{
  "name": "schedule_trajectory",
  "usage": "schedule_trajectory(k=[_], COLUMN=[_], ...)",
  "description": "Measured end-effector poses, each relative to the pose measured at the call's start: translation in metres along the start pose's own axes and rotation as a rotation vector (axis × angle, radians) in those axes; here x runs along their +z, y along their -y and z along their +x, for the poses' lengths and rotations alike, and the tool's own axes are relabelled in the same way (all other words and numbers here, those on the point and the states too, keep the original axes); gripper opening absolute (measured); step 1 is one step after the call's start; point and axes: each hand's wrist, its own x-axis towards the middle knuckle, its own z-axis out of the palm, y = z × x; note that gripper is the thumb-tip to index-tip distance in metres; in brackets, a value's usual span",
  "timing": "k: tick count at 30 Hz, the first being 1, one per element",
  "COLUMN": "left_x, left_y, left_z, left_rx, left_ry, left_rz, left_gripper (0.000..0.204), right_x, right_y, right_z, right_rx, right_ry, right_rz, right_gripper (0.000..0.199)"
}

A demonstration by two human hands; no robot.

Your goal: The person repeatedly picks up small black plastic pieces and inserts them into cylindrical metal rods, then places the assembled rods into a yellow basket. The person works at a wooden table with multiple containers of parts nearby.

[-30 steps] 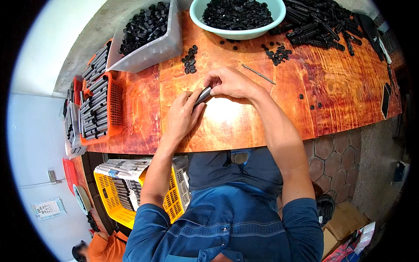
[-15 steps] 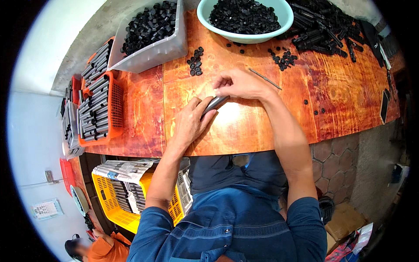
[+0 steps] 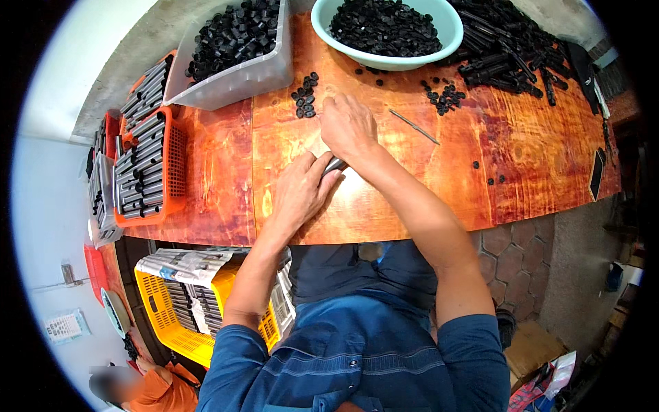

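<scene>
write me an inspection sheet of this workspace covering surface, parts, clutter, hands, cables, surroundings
surface: glossy orange-brown wooden table, reflecting light
job's things: dark grey cylindrical tube, partly covered; small round black pieces in a loose group
clutter: thin grey metal rod; three small black bits, right side
hands: left hand holds the tube; right hand near those pieces, whether holding anything cannot be told
cables: thin line by the small grey wall box, perhaps a cable
surroundings: yellow plastic crate, person's left; another person's orange sleeve, lower left

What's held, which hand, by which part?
Left hand holds a dark tube by its near end. Whether the right hand holds anything can't be told.
</scene>
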Motion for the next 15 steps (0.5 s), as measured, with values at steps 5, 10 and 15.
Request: schedule_trajectory(k=[5,10,15], left_x=[-0.0002,-0.0001,0.0038], left_y=[0.0013,0.003,0.0075], left_z=[0.0022,0.0032,0.0016], left_rx=[-0.007,0.056,0.104], left_ry=[-0.001,0.02,0.035], left_rz=[-0.051,-0.027,-0.042], left_gripper=[0.036,0.039,0.04], right_x=[-0.0002,-0.0046,-0.0031], right_y=[0.0029,0.003,0.0064], right_z=[0.0013,-0.0011,-0.0058], right_rx=[-0.001,0.012,-0.003], right_ry=[0.02,0.043,0.011], right_rz=[-0.04,-0.075,-0.099], right_gripper=[0.02,0.021,0.01])
